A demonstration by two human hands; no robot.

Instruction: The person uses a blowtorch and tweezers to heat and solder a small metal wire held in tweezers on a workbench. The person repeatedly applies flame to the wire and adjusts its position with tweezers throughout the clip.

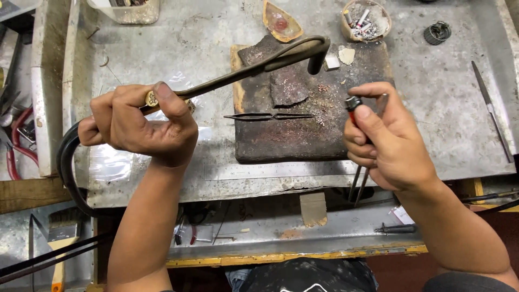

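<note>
My left hand (138, 123) grips the brass-valved handle of a long dark torch (254, 67). Its curved nozzle arcs over a charred soldering block (303, 135) and points down at the block's far edge. A black hose (65, 167) trails from the handle off the bench's left side. My right hand (386, 138) is closed around a small red-and-black lighter (353, 104) with the thumb on its top, and it also holds thin metal tweezers whose legs stick out below the hand. Dark tweezers (268, 116) lie on the block between my hands.
A steel ruler (281, 170) lies along the bench's front edge. Two small dishes (281, 22) (366, 20) sit at the back, with a wire coil (437, 32) and a long file (491, 111) to the right. A brush (60, 238) rests on the lower shelf at left.
</note>
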